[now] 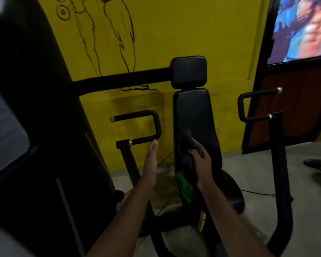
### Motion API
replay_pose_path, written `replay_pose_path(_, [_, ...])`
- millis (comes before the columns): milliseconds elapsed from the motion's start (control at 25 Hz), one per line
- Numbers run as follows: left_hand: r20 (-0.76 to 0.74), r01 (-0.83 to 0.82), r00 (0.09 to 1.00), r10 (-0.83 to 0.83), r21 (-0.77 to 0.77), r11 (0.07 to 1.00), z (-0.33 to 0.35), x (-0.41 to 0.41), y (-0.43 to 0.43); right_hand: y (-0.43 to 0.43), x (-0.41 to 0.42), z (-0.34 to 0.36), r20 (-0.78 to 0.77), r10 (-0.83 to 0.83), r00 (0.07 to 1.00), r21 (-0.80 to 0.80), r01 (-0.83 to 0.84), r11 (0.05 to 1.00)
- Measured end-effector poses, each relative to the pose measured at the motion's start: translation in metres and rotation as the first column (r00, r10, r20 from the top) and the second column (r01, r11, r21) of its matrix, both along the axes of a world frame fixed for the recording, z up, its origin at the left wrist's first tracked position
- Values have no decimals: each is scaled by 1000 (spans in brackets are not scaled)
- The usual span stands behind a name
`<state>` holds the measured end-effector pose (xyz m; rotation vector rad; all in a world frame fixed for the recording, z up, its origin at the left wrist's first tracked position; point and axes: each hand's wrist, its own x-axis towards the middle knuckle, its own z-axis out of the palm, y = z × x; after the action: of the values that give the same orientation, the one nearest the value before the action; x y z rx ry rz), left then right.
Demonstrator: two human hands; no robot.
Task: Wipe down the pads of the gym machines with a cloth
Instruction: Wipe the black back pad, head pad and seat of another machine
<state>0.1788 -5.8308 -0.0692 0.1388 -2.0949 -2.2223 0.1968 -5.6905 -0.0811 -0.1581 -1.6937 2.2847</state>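
The grey floor (pixel 258 175) holds up the black gym machine (pixel 193 216), which stands by the yellow wall. A thin dark cable (pixel 256 192) lies on the floor to the right. A dark shoe (pixel 317 165) rests at the right edge.

Poster (pixel 302 28) getting cropped by right and top edges, blurred. Dark shoe-like thing (pixel 318 164) running off right edge, too dim to identify. Wall drawing (pixel 107 34) getting cut at top.
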Motion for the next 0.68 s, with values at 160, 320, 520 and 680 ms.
replay_pose_path(160, [-60, 105, 993, -106, -8, 994, 10, -119, 16, 5, -102, -7, -75, -158, 985, -8, 157, 988])
replay_pose_path(320, [-69, 217, 973, -220, -50, 975, 20, -248, 29, 11, -216, -14, -82, -336, 938, 8, 338, 941])
replay_pose_path(520, [-83, 234, 965, -250, -167, 958, 22, -403, 48, 29, -341, -9, -99, -476, 874, 20, 479, 877])
replay_pose_path(680, [-102, 192, 969, -226, -265, 945, 12, -513, 69, 56, -413, -10, -136, -544, 828, -8, 548, 836])
